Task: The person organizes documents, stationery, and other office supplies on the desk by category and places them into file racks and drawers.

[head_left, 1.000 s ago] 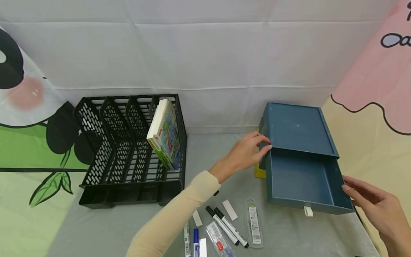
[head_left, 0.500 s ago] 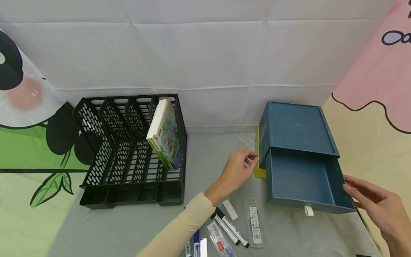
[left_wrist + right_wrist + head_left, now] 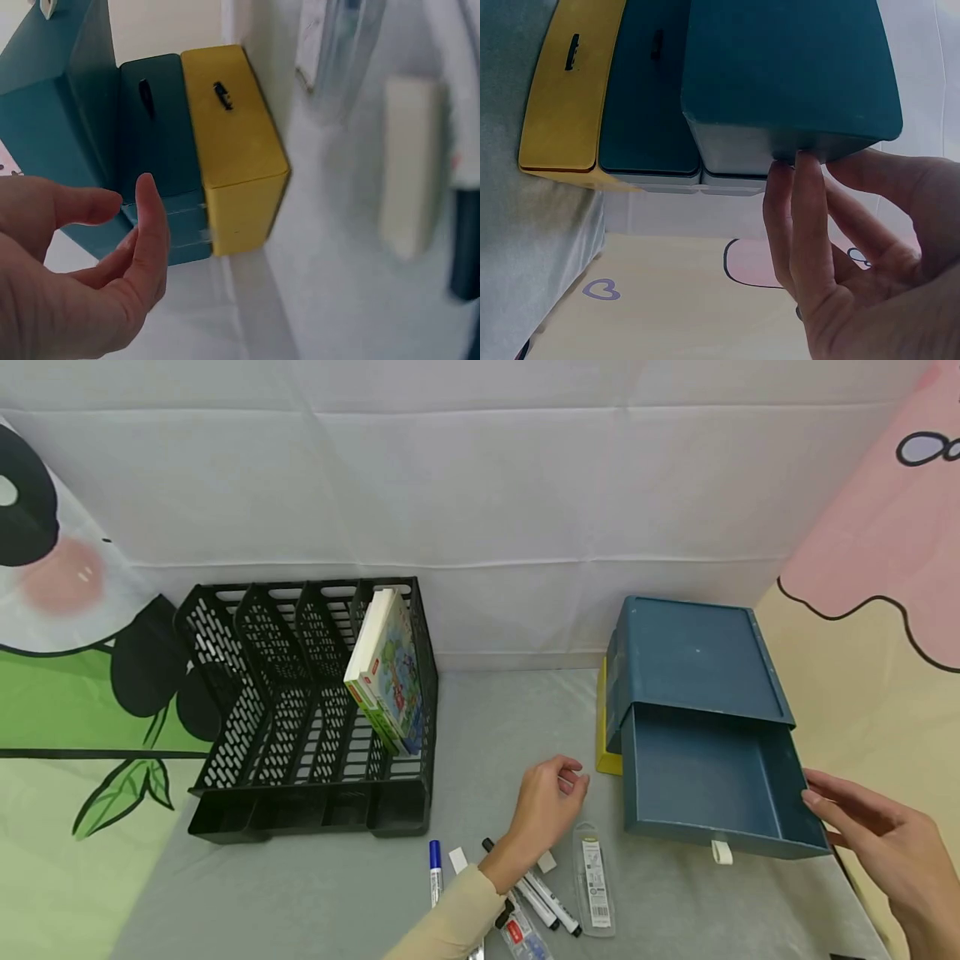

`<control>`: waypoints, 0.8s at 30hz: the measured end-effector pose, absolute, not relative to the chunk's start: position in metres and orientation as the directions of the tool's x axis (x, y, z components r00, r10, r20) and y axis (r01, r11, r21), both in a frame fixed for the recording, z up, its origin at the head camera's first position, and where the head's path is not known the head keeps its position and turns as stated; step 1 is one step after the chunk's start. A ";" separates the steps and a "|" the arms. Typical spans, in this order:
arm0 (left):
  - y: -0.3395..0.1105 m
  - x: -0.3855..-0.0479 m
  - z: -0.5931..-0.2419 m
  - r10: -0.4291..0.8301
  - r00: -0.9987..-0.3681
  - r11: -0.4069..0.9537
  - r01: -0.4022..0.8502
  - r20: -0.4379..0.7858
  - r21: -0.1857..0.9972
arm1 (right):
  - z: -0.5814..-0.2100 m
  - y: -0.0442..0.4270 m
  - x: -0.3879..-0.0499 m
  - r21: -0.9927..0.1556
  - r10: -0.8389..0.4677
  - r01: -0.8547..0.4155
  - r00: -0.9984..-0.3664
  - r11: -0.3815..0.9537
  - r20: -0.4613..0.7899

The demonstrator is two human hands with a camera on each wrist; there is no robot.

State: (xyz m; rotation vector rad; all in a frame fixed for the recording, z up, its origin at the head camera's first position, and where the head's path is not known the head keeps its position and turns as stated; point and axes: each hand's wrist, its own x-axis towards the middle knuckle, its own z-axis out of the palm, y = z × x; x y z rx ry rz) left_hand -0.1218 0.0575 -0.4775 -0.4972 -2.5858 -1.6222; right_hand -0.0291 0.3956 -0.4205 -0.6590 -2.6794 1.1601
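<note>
A blue drawer unit point(image 3: 697, 652) stands at the right, its top drawer point(image 3: 712, 777) pulled out toward the front. My right hand point(image 3: 877, 835) pinches the right side wall of that drawer near its front corner, thumb at the rim and fingertips against the outside. My left hand point(image 3: 547, 802) hovers over the table left of the drawer, loosely curled, holding nothing. In the left wrist view a gap shows between its thumb and fingertips point(image 3: 150, 196). Below the top drawer are a shut blue drawer point(image 3: 154, 135) and a yellow one point(image 3: 232, 112).
Markers point(image 3: 551, 902), a blue-capped marker point(image 3: 436, 868), a clear plastic case point(image 3: 592, 881), another clear package point(image 3: 525, 937) and white blocks point(image 3: 457, 859) lie near my left forearm. A black divided rack point(image 3: 300, 718) with books point(image 3: 390, 677) stands left. A white cloth point(image 3: 480, 510) hangs behind.
My left hand has let go of the drawer unit's left side and moved down and toward the front, over the markers. The right hand has stayed on the drawer.
</note>
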 end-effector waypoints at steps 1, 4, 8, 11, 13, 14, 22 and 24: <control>0.057 -0.118 -0.481 0.233 -0.952 0.404 0.282 0.200 0.870 | -0.420 0.396 -0.029 -0.724 0.449 0.332 -0.893 0.604 -0.035; 0.054 -0.107 -0.491 0.205 -0.967 0.414 0.227 0.152 0.882 | -0.420 0.397 -0.029 -0.735 0.444 0.325 -0.895 0.595 -0.036; 0.053 -0.093 -0.503 0.176 -0.982 0.436 0.144 0.073 0.888 | -0.420 0.398 -0.029 -0.742 0.442 0.326 -0.896 0.586 -0.045; 0.053 -0.083 -0.511 0.174 -0.985 0.451 0.099 0.021 0.887 | -0.421 0.398 -0.028 -0.739 0.446 0.335 -0.893 0.584 -0.053; 0.054 -0.076 -0.516 0.188 -0.982 0.465 0.088 -0.002 0.881 | -0.421 0.398 -0.029 -0.744 0.446 0.337 -0.893 0.577 -0.058; 0.055 -0.073 -0.518 0.197 -0.980 0.476 0.082 -0.015 0.876 | -0.422 0.399 -0.029 -0.747 0.446 0.335 -0.893 0.574 -0.057; 0.067 -0.058 -0.522 0.243 -0.966 0.620 0.086 -0.086 0.780 | -0.424 0.400 -0.028 -0.770 0.441 0.313 -0.896 0.556 -0.046; 0.071 -0.057 -0.524 0.240 -0.963 0.656 0.067 -0.123 0.752 | -0.424 0.400 -0.027 -0.776 0.437 0.304 -0.898 0.553 -0.041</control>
